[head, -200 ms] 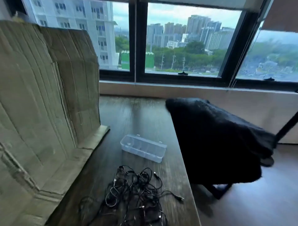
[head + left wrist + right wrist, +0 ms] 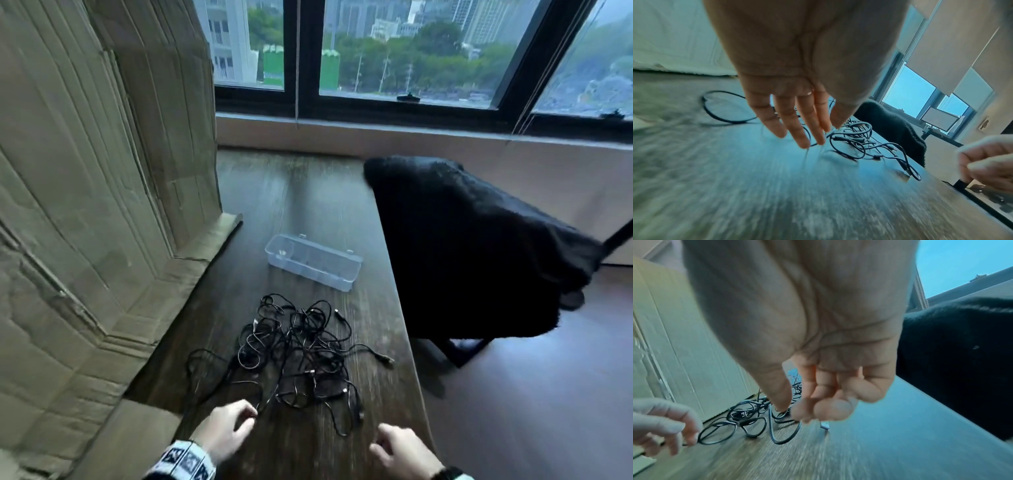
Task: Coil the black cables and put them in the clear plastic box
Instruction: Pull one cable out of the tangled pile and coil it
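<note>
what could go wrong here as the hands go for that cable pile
The black cables lie in one tangle, so lifting one may drag the rest along. A plug end lies near the table edge and could slide off. The clear plastic box looks light and a dragged cable might shove it.

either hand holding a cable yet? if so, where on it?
Nothing held. Left hand is open, fingers straight above the cables; right hand hangs loosely curled and empty near the pile.
</note>
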Demonstrator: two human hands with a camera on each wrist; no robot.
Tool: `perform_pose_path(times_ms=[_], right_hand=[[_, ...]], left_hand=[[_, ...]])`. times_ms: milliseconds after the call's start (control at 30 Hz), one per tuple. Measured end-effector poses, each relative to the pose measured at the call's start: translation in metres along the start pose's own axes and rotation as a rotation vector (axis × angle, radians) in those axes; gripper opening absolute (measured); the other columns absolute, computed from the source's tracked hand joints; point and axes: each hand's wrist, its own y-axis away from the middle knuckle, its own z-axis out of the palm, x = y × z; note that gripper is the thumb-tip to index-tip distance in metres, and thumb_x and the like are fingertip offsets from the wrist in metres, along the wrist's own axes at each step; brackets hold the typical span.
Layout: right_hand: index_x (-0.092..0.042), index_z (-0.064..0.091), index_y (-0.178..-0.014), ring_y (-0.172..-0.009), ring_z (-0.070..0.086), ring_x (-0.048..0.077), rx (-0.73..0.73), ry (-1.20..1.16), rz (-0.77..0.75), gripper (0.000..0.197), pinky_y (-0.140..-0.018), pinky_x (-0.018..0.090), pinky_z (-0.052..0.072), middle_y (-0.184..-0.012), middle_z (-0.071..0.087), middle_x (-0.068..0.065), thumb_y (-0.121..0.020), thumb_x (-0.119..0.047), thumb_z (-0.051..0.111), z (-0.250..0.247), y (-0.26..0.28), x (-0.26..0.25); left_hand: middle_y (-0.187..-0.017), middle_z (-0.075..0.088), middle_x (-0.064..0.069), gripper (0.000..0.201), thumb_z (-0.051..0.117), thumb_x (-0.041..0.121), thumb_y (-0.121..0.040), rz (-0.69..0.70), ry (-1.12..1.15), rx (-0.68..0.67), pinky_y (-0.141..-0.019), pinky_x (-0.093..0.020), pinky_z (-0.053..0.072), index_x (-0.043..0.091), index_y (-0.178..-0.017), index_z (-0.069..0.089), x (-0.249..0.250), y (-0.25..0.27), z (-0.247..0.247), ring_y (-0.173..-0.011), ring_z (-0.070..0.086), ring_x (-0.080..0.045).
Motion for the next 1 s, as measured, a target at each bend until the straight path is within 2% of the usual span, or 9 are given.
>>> perform_pose_path(times_ms=[67,167,233,367,433,567,733,833,1000], right_hand=[[-0.021,0.053,-0.105,-0.107,0.06,0.02,0.13,-0.044,-0.043,0.033,-0.084,0.028,0.044,-0.112,0.064,0.0,-0.088,-0.049,0.052,-0.015,-0.016,-0.02],[-0.018,0.043,-0.128,-0.115,0.054,0.024,0.191,-0.049,-0.031,0.047,-0.096,0.031,0.043,-0.127,0.047,0.006,-0.091,-0.046,0.051,-0.022,-0.037,-0.046],[-0.028,0.032,-0.142,-0.12,0.052,0.031,0.068,-0.101,0.014,0.074,-0.103,0.035,0.043,-0.138,0.033,0.012,-0.083,-0.065,0.054,-0.021,-0.047,-0.055],[-0.046,0.017,-0.146,-0.128,0.046,0.039,-0.078,-0.088,0.027,0.12,-0.109,0.041,0.039,-0.147,0.01,0.018,-0.042,-0.09,0.06,-0.012,-0.058,-0.069],[-0.038,0.03,-0.141,-0.119,0.054,0.038,-0.068,0.016,0.014,0.1,-0.106,0.04,0.043,-0.141,0.015,0.017,-0.058,-0.068,0.075,-0.006,-0.062,-0.075],[-0.017,0.063,-0.112,-0.103,0.061,0.03,0.038,-0.056,-0.001,0.029,-0.097,0.033,0.048,-0.119,0.045,0.011,-0.086,-0.028,0.065,-0.012,-0.075,-0.074],[-0.013,0.075,-0.094,-0.051,0.061,0.01,0.353,-0.653,0.049,0.017,-0.056,0.029,0.058,-0.073,0.07,0.001,-0.091,-0.008,0.059,-0.041,-0.077,-0.052],[-0.017,0.076,-0.1,-0.068,0.068,0.017,0.48,-0.787,0.116,0.019,-0.068,0.038,0.058,-0.084,0.075,0.004,-0.089,-0.012,0.061,-0.057,-0.072,-0.032],[-0.024,0.071,-0.112,-0.112,0.061,0.025,0.456,-0.291,0.214,0.028,-0.095,0.028,0.047,-0.117,0.069,0.003,-0.088,-0.018,0.057,-0.067,-0.052,-0.012]], left_hand=[[-0.098,0.064,0.011,0.017,0.058,0.039,-0.085,0.033,-0.007,0.031,-0.089,-0.023,0.045,0.05,-0.087,0.046,0.028,-0.016,-0.006,-0.092,0.06,-0.002],[-0.117,0.053,0.008,0.046,0.06,0.045,-0.082,0.045,-0.095,-0.022,-0.101,-0.026,0.039,0.038,-0.124,0.044,0.042,-0.029,0.005,-0.113,0.052,-0.009],[-0.124,0.047,0.007,0.057,0.059,0.049,-0.08,0.031,-0.269,-0.066,-0.102,-0.031,0.038,0.038,-0.132,0.039,0.046,-0.031,0.01,-0.12,0.046,-0.014],[-0.102,0.055,0.015,0.024,0.06,0.036,-0.083,0.057,-0.258,-0.068,-0.093,-0.026,0.041,0.034,-0.106,0.06,0.053,-0.036,0.01,-0.112,0.053,-0.01],[-0.093,0.059,0.014,0.017,0.062,0.029,-0.083,0.101,-0.205,-0.101,-0.091,-0.021,0.043,0.028,-0.1,0.066,0.054,-0.037,0.01,-0.104,0.059,-0.011],[-0.099,0.063,0.003,0.012,0.063,0.03,-0.083,0.115,-0.079,-0.013,-0.079,-0.013,0.035,0.023,-0.093,0.062,0.067,-0.036,0.003,-0.096,0.058,-0.013],[-0.101,0.049,0.007,0.035,0.073,0.043,-0.075,0.115,0.087,0.167,-0.08,-0.02,0.042,0.025,-0.054,0.051,0.055,-0.036,-0.012,-0.084,0.055,-0.012],[-0.087,0.067,-0.002,0.026,0.068,0.03,-0.083,0.034,0.159,0.292,-0.076,-0.025,0.046,0.011,-0.066,0.073,0.042,-0.036,-0.029,-0.08,0.063,-0.017],[-0.067,0.072,0.001,0.023,0.064,0.022,-0.087,-0.107,0.322,0.276,-0.052,-0.017,0.047,0.015,-0.066,0.065,0.05,-0.035,-0.063,-0.051,0.067,-0.011]])
